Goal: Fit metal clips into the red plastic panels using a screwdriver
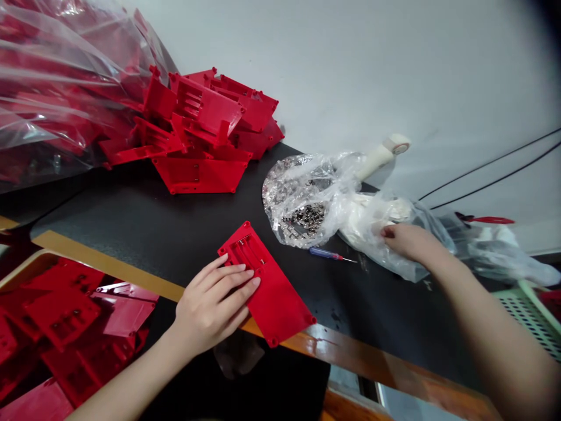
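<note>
A flat red plastic panel [280, 304] with a battery compartment and metal contact springs lies at the table's front edge, one corner sticking out past it. My left hand [214, 301] holds it at the left side, fingers stretched over the compartment; the thumb is out of sight. My right hand [409, 242] is over a clear plastic bag of white material [372, 222], its fingers curled together in a pinch. What sits between those fingertips is too small to make out. A blue-handled screwdriver [324, 253] lies between the panel and the bags.
Similar red panels [205, 111] are heaped at the back left, beside a large clear bag of them [65, 88]. More fill a bin [26, 263] at lower left. A clear bag of small metal contacts [302, 216], a white roll [385, 155], red-handled pliers [486, 220] and a green basket [526, 310] stand around.
</note>
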Motion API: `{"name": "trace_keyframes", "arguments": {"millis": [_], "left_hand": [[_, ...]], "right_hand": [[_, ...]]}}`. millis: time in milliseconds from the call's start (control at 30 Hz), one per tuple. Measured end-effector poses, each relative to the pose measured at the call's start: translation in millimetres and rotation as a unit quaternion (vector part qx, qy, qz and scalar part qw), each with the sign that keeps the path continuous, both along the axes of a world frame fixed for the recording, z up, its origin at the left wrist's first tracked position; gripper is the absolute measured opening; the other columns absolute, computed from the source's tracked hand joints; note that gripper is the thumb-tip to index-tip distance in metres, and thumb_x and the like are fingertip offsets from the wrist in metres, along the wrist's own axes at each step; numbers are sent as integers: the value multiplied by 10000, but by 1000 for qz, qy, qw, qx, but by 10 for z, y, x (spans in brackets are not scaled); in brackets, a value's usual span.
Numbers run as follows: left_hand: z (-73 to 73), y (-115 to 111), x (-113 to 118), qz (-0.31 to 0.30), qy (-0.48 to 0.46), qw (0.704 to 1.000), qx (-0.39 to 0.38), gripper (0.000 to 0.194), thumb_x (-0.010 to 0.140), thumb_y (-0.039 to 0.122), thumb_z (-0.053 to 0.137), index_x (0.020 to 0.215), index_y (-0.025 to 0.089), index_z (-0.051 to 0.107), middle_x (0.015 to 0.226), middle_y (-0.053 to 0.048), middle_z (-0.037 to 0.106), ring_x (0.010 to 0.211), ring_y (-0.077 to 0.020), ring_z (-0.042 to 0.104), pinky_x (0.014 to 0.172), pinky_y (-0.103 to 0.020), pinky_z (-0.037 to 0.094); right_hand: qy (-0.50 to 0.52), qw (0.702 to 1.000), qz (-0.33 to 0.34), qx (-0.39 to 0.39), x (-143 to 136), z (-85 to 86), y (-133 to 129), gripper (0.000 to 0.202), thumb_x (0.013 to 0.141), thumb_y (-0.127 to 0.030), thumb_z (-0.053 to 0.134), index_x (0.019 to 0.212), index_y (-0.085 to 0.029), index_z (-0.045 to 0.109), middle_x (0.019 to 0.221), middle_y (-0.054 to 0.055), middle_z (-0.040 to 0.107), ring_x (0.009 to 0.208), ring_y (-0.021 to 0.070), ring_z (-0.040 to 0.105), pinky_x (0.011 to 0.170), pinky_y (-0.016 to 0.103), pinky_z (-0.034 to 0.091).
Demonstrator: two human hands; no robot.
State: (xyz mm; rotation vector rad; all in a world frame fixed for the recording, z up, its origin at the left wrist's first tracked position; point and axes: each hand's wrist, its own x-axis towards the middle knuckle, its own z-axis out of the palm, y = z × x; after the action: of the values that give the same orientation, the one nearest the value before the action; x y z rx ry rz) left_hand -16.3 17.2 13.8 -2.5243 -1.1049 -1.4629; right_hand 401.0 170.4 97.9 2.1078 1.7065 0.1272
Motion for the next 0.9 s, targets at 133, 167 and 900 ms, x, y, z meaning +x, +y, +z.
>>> {"name": "trace_keyframes", "arguments": {"millis": [133, 167, 900], "left_hand": [[2, 2, 1, 5, -1, 1000, 1, 246, 860, 159, 627, 1098, 125, 679, 1035, -76, 736, 1046, -194, 647, 1058, -415, 451], [4, 2, 2, 7, -2, 1000, 2, 246, 859, 161, 627, 1098, 128, 678, 1033, -74, 737, 1041, -194, 651, 1054, -416, 457], [22, -1, 5, 18, -7, 1000, -3, 225, 866, 178, 594, 1065, 142, 692, 1031, -40, 749, 1033, -178, 663, 1097, -367, 426]], "right_hand": [[32, 998, -43, 15, -66, 63, -69, 138, 895, -268, 600, 843, -144, 628, 772, 21, 630, 749, 165, 612, 744, 335, 494], [45, 997, -47, 38, -98, 101, -97, 115, 891, -242, 589, 849, -144, 631, 765, 42, 639, 759, 194, 620, 748, 353, 486], [654, 715, 231, -88, -2474, -27, -609, 173, 853, -209, 604, 950, -160, 739, 890, 53, 745, 761, 131, 687, 750, 282, 568]]}}
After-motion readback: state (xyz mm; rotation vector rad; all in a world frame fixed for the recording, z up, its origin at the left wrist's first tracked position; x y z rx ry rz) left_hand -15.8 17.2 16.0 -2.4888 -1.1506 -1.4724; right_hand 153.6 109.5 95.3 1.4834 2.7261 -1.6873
